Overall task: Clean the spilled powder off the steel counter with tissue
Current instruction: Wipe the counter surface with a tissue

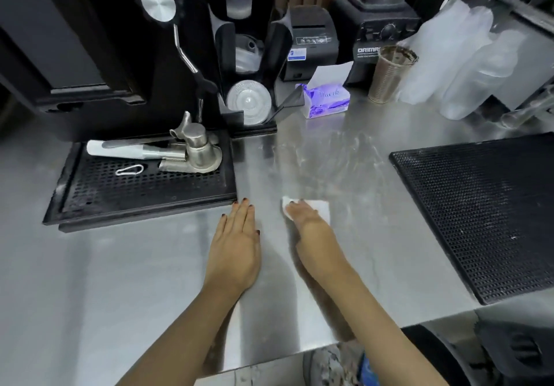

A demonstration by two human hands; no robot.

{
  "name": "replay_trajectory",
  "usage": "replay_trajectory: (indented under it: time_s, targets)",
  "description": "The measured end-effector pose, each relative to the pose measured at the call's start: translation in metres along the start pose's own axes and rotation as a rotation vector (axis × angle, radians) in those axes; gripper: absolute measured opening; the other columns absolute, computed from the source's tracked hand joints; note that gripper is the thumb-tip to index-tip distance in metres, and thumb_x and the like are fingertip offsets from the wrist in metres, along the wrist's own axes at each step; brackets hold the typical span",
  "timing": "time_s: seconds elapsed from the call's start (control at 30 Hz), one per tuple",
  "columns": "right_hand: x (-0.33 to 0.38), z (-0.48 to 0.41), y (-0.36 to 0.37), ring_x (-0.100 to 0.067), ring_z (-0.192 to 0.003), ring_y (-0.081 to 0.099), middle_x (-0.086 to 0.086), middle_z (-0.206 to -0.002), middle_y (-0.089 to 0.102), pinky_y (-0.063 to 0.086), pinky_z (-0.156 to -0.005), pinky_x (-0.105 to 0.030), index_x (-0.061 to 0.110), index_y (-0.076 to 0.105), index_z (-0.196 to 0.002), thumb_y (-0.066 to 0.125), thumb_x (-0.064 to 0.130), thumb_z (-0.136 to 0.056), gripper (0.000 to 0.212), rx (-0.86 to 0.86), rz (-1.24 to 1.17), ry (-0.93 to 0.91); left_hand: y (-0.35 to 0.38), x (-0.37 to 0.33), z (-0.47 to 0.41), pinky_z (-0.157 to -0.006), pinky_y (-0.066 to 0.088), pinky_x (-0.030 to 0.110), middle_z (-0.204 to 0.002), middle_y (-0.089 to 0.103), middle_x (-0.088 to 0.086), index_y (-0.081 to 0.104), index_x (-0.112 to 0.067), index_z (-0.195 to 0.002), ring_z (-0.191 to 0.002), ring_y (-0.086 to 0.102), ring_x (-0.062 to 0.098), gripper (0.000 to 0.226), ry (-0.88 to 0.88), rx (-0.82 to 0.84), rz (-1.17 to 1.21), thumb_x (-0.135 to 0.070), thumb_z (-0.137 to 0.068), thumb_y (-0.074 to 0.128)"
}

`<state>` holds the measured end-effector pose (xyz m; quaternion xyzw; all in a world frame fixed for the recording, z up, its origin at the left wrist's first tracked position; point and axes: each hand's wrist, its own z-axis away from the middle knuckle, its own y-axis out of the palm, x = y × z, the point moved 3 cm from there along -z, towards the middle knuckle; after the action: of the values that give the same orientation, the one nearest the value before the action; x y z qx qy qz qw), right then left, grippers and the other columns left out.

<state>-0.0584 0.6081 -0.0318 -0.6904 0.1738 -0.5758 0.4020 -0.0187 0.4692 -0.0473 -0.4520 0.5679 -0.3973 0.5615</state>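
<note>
A folded white tissue (322, 208) lies flat on the steel counter (120, 265), pressed down under my right hand (308, 223). Faint whitish powder smears (335, 157) streak the counter beyond the tissue, toward the tissue pack. My left hand (236, 241) rests flat on the counter to the left of the tissue, fingers straight and holding nothing. A purple tissue pack (326, 99) with a sheet sticking up stands at the back.
A black drip tray (144, 181) with a steel tamper and portafilter sits left. A black rubber bar mat (479, 211) lies right. A coffee machine, lid holder, printer, blender, used plastic cup (389, 73) and cup stacks line the back.
</note>
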Motion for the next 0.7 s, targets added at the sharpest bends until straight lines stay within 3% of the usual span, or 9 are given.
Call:
replay_trajectory:
  time_s: [0.1,0.2,0.33,0.4,0.53,0.7]
  targets:
    - [0.003,-0.004,0.021,-0.029,-0.138,0.029,-0.016,-0.145,0.037,0.001,-0.11,-0.023,0.001,0.041,-0.134,0.033,-0.01,-0.086,0.05,0.032,0.087,-0.163,0.003,0.001,-0.002,-0.114,-0.001,0.029,-0.155,0.015,0.002,0.019,-0.011,-0.145,-0.143,0.011,0.015,0.071,-0.026,-0.009,-0.009,-0.035,-0.083,-0.005]
    - [-0.017,-0.032,0.003,-0.021,-0.139,0.026,-0.012,-0.147,0.035,0.002,-0.107,-0.012,0.004,0.04,-0.135,0.035,-0.011,-0.089,0.049,0.001,0.08,-0.067,0.0,-0.001,-0.002,-0.115,0.003,0.031,-0.154,0.019,0.002,0.023,-0.011,-0.144,-0.142,0.016,0.016,0.061,-0.055,-0.023,-0.004,-0.029,-0.088,0.007]
    - [-0.036,-0.04,-0.029,-0.022,-0.141,0.021,-0.01,-0.151,0.027,0.012,-0.113,-0.024,0.005,0.035,-0.139,0.036,-0.009,-0.088,0.052,-0.042,0.074,0.055,-0.001,-0.002,0.001,-0.115,0.003,0.03,-0.153,0.021,0.001,0.025,-0.012,-0.144,-0.142,0.018,0.016,0.062,-0.061,-0.018,-0.015,-0.029,-0.087,0.007]
    - [-0.025,-0.041,-0.028,-0.022,-0.141,0.019,-0.01,-0.152,0.024,0.013,-0.114,-0.028,0.006,0.032,-0.14,0.036,-0.009,-0.088,0.054,-0.019,0.069,0.001,-0.002,-0.002,0.001,-0.114,0.004,0.029,-0.153,0.024,0.002,0.028,-0.011,-0.143,-0.141,0.021,0.017,0.068,-0.05,-0.03,-0.023,-0.033,-0.084,0.002]
    - [0.006,-0.064,0.013,-0.019,-0.142,0.017,-0.01,-0.153,0.023,0.005,-0.114,-0.022,0.006,0.029,-0.141,0.033,-0.015,-0.087,0.058,0.231,0.1,-0.222,-0.004,-0.004,-0.001,-0.113,0.002,0.028,-0.153,0.021,0.002,0.025,-0.011,-0.144,-0.141,0.019,0.017,0.072,-0.044,-0.029,-0.022,-0.036,-0.081,-0.002]
    - [0.028,-0.126,0.03,-0.025,-0.138,0.026,-0.014,-0.149,0.031,0.013,-0.112,-0.027,0.002,0.032,-0.139,0.038,-0.012,-0.086,0.055,0.17,0.214,-0.295,-0.004,-0.004,0.0,-0.113,0.001,0.027,-0.154,0.02,0.002,0.024,-0.011,-0.144,-0.141,0.019,0.017,0.072,-0.055,-0.034,-0.032,-0.036,-0.082,-0.002]
